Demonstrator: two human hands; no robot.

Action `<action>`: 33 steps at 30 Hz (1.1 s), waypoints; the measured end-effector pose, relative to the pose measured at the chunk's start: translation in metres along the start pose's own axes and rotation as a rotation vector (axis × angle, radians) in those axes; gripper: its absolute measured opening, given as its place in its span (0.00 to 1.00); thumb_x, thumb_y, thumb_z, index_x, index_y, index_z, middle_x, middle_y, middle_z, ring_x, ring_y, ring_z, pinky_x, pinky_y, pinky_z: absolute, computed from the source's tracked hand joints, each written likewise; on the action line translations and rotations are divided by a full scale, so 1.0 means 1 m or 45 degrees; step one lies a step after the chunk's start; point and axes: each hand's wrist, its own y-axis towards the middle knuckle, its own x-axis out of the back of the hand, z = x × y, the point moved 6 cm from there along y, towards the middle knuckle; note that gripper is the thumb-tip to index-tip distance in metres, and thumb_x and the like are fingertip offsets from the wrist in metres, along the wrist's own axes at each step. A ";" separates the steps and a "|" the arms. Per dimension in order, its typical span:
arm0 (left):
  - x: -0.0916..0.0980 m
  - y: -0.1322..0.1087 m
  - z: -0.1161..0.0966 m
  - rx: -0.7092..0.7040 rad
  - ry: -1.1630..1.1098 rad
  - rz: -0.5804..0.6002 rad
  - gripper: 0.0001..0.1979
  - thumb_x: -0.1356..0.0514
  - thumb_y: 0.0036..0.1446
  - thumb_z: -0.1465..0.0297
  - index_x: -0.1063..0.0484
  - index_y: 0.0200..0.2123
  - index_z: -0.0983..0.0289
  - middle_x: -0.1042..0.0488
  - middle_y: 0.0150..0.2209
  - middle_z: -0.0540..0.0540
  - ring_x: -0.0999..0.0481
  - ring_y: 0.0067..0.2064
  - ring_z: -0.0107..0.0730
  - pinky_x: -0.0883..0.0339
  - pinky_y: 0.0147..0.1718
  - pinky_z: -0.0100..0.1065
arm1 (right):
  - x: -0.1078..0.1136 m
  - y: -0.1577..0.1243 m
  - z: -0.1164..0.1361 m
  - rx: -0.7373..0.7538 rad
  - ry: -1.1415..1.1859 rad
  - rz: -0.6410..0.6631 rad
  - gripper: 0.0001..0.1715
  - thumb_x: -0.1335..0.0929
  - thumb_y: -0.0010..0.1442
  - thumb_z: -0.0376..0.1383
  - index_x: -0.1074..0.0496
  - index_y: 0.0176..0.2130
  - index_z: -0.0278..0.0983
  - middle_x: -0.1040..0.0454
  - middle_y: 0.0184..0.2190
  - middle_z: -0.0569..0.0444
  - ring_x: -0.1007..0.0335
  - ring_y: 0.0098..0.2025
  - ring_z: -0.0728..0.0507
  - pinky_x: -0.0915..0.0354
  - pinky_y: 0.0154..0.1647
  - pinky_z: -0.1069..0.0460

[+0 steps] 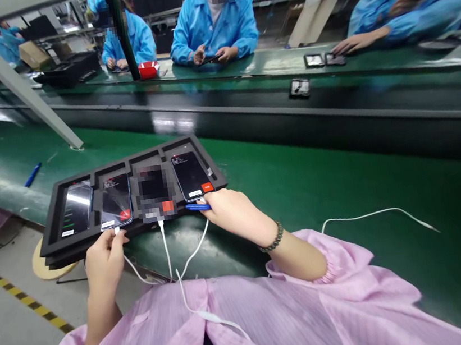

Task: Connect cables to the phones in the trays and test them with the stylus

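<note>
A black foam tray (52,221) holds several smartphones in its slots. My left hand (106,259) is closed on a white charging cable plug (117,231) at the bottom edge of the second phone from the left (115,199). At the rightmost phone (189,172), my right hand (238,211) pinches another cable's white end, mostly hidden by the fingers. A blue pen (196,207) sticks out of that same hand. Between my hands, a white cable (164,243) runs into the third phone, which is blurred out. The leftmost phone (77,207) shows no cable.
Another blue pen (33,174) lies at left on the green bench (299,180). A loose white cable (367,215) lies at right. Beyond a dark conveyor channel (247,105), co-workers in blue handle devices. A slanted metal post (18,76) meets the bench at left.
</note>
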 end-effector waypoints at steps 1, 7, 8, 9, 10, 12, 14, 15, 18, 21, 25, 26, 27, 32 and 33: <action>0.000 0.000 0.000 0.026 -0.013 -0.009 0.16 0.45 0.50 0.54 0.25 0.28 0.59 0.21 0.28 0.53 0.24 0.33 0.40 0.35 0.37 0.36 | -0.001 0.000 0.000 0.002 -0.004 0.000 0.19 0.41 0.69 0.38 0.25 0.42 0.34 0.22 0.39 0.42 0.23 0.43 0.38 0.32 0.40 0.50; -0.002 -0.001 -0.002 0.084 -0.086 -0.055 0.15 0.45 0.47 0.56 0.26 0.25 0.60 0.21 0.27 0.53 0.23 0.32 0.39 0.34 0.34 0.34 | -0.003 -0.001 -0.002 0.029 0.008 -0.002 0.18 0.41 0.69 0.39 0.25 0.41 0.35 0.21 0.39 0.44 0.23 0.42 0.38 0.34 0.37 0.51; -0.003 -0.002 -0.002 0.071 -0.088 -0.057 0.15 0.45 0.48 0.55 0.26 0.25 0.60 0.21 0.27 0.53 0.23 0.32 0.39 0.34 0.33 0.34 | -0.003 0.000 -0.002 0.020 -0.001 0.005 0.18 0.41 0.69 0.39 0.25 0.40 0.35 0.21 0.39 0.45 0.23 0.43 0.38 0.34 0.37 0.51; -0.004 -0.002 -0.002 0.059 -0.081 -0.059 0.16 0.45 0.49 0.55 0.26 0.25 0.60 0.21 0.26 0.53 0.23 0.31 0.38 0.34 0.33 0.33 | -0.003 0.000 -0.003 0.012 -0.013 0.013 0.17 0.41 0.69 0.39 0.25 0.40 0.35 0.21 0.39 0.45 0.23 0.43 0.38 0.34 0.36 0.51; -0.004 -0.002 -0.002 0.047 -0.069 -0.063 0.16 0.45 0.50 0.55 0.27 0.25 0.60 0.21 0.26 0.53 0.23 0.31 0.37 0.35 0.32 0.33 | -0.003 0.000 -0.003 0.002 -0.027 0.024 0.17 0.41 0.69 0.39 0.26 0.40 0.35 0.21 0.40 0.45 0.23 0.42 0.38 0.35 0.36 0.51; -0.005 -0.002 -0.002 0.030 -0.040 -0.068 0.18 0.46 0.52 0.54 0.27 0.24 0.61 0.21 0.26 0.53 0.23 0.30 0.36 0.35 0.32 0.33 | -0.003 0.001 -0.003 -0.008 -0.047 0.045 0.17 0.40 0.69 0.39 0.26 0.40 0.35 0.21 0.40 0.45 0.23 0.43 0.39 0.35 0.36 0.52; -0.005 -0.002 -0.001 0.025 -0.028 -0.074 0.18 0.45 0.53 0.53 0.28 0.24 0.61 0.21 0.25 0.53 0.23 0.29 0.36 0.34 0.33 0.33 | -0.003 0.002 -0.002 -0.014 -0.057 0.055 0.16 0.40 0.69 0.39 0.26 0.40 0.35 0.21 0.40 0.45 0.23 0.42 0.39 0.35 0.35 0.52; -0.005 -0.002 -0.001 0.025 -0.026 -0.078 0.18 0.45 0.53 0.53 0.27 0.25 0.61 0.21 0.26 0.53 0.23 0.29 0.36 0.34 0.33 0.33 | -0.003 0.002 -0.002 -0.019 -0.059 0.055 0.16 0.39 0.68 0.39 0.25 0.41 0.35 0.21 0.39 0.45 0.23 0.42 0.39 0.35 0.35 0.52; -0.003 -0.001 -0.001 0.018 -0.012 -0.097 0.17 0.44 0.52 0.54 0.27 0.25 0.61 0.21 0.25 0.54 0.23 0.28 0.35 0.34 0.33 0.33 | -0.003 0.002 -0.002 -0.014 -0.062 0.019 0.15 0.39 0.68 0.38 0.25 0.41 0.35 0.22 0.38 0.44 0.23 0.41 0.39 0.36 0.33 0.52; -0.002 -0.001 -0.002 0.016 -0.004 -0.087 0.15 0.42 0.51 0.55 0.28 0.24 0.60 0.22 0.25 0.53 0.23 0.29 0.35 0.34 0.32 0.32 | -0.002 0.002 -0.002 -0.009 -0.077 0.021 0.15 0.39 0.68 0.38 0.26 0.40 0.35 0.22 0.38 0.45 0.23 0.41 0.39 0.38 0.32 0.52; 0.001 -0.001 -0.007 -0.005 0.016 -0.040 0.15 0.43 0.52 0.56 0.30 0.23 0.61 0.23 0.24 0.53 0.25 0.28 0.34 0.36 0.31 0.32 | -0.002 0.002 -0.002 -0.025 -0.090 0.066 0.13 0.38 0.67 0.36 0.25 0.39 0.35 0.21 0.37 0.46 0.22 0.40 0.39 0.39 0.30 0.53; 0.002 -0.001 -0.009 -0.027 0.028 -0.026 0.15 0.43 0.53 0.56 0.31 0.23 0.61 0.24 0.24 0.53 0.25 0.28 0.34 0.37 0.30 0.31 | -0.001 0.002 -0.001 -0.022 -0.092 0.056 0.13 0.38 0.67 0.36 0.25 0.39 0.35 0.21 0.37 0.46 0.22 0.40 0.39 0.39 0.30 0.53; 0.003 -0.002 -0.012 -0.053 0.046 -0.010 0.15 0.44 0.54 0.56 0.31 0.24 0.61 0.24 0.24 0.53 0.26 0.28 0.33 0.37 0.30 0.31 | 0.000 0.002 -0.001 -0.020 -0.096 0.047 0.14 0.39 0.67 0.36 0.25 0.38 0.35 0.21 0.36 0.46 0.22 0.39 0.39 0.39 0.30 0.53; 0.007 -0.004 -0.023 -0.183 0.225 0.030 0.16 0.46 0.58 0.60 0.35 0.22 0.62 0.26 0.24 0.52 0.30 0.26 0.31 0.43 0.29 0.31 | -0.003 0.003 -0.002 -0.007 -0.133 -0.002 0.18 0.40 0.68 0.39 0.25 0.36 0.35 0.21 0.35 0.44 0.22 0.36 0.37 0.39 0.29 0.51; 0.007 -0.004 -0.024 -0.200 0.255 0.025 0.16 0.46 0.59 0.60 0.36 0.22 0.62 0.26 0.24 0.52 0.31 0.26 0.30 0.44 0.29 0.31 | -0.004 0.003 -0.003 -0.003 -0.141 -0.013 0.18 0.40 0.68 0.39 0.25 0.36 0.36 0.21 0.34 0.44 0.22 0.36 0.38 0.39 0.29 0.51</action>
